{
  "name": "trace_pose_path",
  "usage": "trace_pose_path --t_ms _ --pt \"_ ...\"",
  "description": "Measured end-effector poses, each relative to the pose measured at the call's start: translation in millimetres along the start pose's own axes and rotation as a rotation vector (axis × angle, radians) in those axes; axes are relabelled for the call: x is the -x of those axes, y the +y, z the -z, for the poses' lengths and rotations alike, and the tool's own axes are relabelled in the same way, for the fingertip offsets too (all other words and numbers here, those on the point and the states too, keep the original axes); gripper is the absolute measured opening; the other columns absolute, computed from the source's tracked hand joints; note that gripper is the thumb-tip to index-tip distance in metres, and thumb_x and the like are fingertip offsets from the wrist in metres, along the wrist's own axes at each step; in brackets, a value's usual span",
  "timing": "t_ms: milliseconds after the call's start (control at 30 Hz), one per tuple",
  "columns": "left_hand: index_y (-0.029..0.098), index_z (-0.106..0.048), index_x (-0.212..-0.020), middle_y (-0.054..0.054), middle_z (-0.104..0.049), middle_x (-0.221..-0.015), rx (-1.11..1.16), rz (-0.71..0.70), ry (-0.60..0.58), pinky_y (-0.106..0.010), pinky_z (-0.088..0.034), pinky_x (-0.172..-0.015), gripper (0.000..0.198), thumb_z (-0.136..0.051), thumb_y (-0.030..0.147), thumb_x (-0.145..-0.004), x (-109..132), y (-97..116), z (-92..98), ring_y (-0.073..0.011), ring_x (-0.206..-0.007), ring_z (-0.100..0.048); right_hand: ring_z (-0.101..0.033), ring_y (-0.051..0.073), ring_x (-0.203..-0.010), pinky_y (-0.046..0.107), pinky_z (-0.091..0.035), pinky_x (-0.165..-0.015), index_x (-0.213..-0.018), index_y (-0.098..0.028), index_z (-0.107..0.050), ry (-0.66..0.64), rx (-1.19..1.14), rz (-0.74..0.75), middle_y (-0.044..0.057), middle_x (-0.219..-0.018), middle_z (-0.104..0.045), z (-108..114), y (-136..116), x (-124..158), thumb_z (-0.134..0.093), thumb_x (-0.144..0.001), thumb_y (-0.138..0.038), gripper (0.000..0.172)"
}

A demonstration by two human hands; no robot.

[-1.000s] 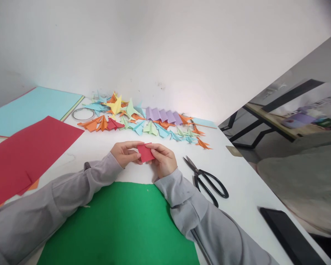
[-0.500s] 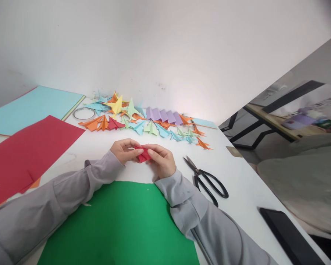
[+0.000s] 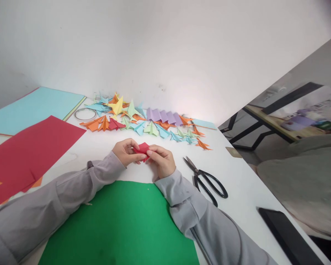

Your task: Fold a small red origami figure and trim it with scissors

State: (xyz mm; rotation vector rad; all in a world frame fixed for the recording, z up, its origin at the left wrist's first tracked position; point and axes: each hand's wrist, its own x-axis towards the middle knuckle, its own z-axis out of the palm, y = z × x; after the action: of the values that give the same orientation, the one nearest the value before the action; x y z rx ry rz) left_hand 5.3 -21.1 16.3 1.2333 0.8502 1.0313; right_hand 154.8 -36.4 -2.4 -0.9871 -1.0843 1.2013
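Observation:
A small piece of folded red paper (image 3: 142,148) is pinched between both hands above the white table. My left hand (image 3: 125,151) grips its left edge with thumb and fingers. From the other side, my right hand (image 3: 162,159) holds the right edge, thumb on the front face. A pointed flap of the paper stands up between them. Just in front of the hands lies a large green sheet (image 3: 121,221). Beyond them, several folded paper shapes (image 3: 151,129) in orange, blue, green and yellow spread along the wall, with a purple pleated strip (image 3: 164,116) among them.
Black-handled scissors (image 3: 205,180) lie right of my right hand. A dark phone-like slab (image 3: 289,235) rests near the table's right edge. Red sheets (image 3: 44,147), a light blue sheet (image 3: 35,106) and a wire ring (image 3: 85,114) are on the left. A person's clothing (image 3: 306,176) shows at right.
The red paper has turned in my fingers, so a pointed flap now rises at its top. My left thumb has moved lower on it. Both hands stay in nearly the same place.

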Motion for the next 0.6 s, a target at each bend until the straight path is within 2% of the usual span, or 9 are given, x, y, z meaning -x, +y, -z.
trace_pose_path --t_ms 100,200,267,433,500,600 --pt "0.014 -0.051 -0.076 0.003 -0.061 -0.055 -0.032 -0.068 -0.012 -0.019 -0.048 -0.043 0.027 -0.071 0.015 -0.058 0.5 -4.0 -1.1 -0.01 -0.045 -0.059 -0.056 0.012 -0.059 0.027 -0.045 -0.051 -0.063 -0.023 -0.07 -0.014 0.007 0.09 0.001 -0.081 -0.064 -0.2 0.1 -0.3 -0.074 -0.059 -0.03 0.009" --pt "0.014 -0.058 -0.092 -0.002 -0.065 -0.078 -0.006 -0.139 -0.018 -0.022 -0.051 -0.045 0.034 -0.066 0.015 -0.059 -1.4 -9.7 -1.0 -0.0116 -0.055 -0.062 -0.059 0.016 -0.077 0.031 -0.048 -0.066 -0.063 -0.024 -0.071 -0.061 0.031 0.162 0.002 -0.083 -0.064 -0.9 -1.1 0.5 -0.074 -0.061 -0.027 0.004" --pt "0.013 -0.062 -0.091 -0.005 -0.067 -0.084 -0.022 -0.187 0.006 -0.022 -0.052 -0.048 0.031 -0.064 0.016 -0.06 -4.0 -13.9 0.4 -0.0123 -0.06 -0.063 -0.059 0.017 -0.081 0.031 -0.048 -0.069 -0.066 -0.024 -0.072 -0.086 0.045 0.182 0.002 -0.085 -0.064 -1.4 -2.0 1.5 -0.073 -0.062 -0.025 0.005" --pt "0.011 -0.068 -0.089 -0.005 -0.068 -0.069 -0.142 -0.267 0.045 -0.023 -0.049 -0.045 0.03 -0.058 0.016 -0.061 -9.0 -21.4 6.0 -0.0124 -0.051 -0.06 -0.059 0.015 -0.073 0.026 -0.047 -0.055 -0.091 -0.025 -0.067 -0.108 0.074 0.148 0.002 -0.088 -0.065 -3.5 -2.0 3.7 -0.075 -0.056 -0.02 0.036" --pt "0.012 -0.07 -0.088 -0.006 -0.07 -0.075 -0.202 -0.323 0.05 -0.024 -0.051 -0.049 0.031 -0.055 0.014 -0.061 -8.9 -22.4 7.2 -0.0139 -0.057 -0.062 -0.057 0.013 -0.065 0.024 -0.046 -0.051 -0.087 -0.023 -0.066 -0.072 0.078 0.143 0.001 -0.079 -0.065 -4.5 -1.6 3.6 -0.073 -0.056 -0.019 0.032" --pt "0.015 -0.072 -0.088 -0.006 -0.07 -0.079 -0.249 -0.382 0.038 -0.024 -0.052 -0.054 0.032 -0.053 0.01 -0.062 -8.2 -22.1 8.1 -0.0143 -0.063 -0.064 -0.055 0.013 -0.061 0.023 -0.044 -0.048 -0.076 -0.02 -0.065 -0.016 0.1 0.147 0.001 -0.073 -0.063 -5.6 -2.0 3.1 -0.069 -0.058 -0.018 0.018"
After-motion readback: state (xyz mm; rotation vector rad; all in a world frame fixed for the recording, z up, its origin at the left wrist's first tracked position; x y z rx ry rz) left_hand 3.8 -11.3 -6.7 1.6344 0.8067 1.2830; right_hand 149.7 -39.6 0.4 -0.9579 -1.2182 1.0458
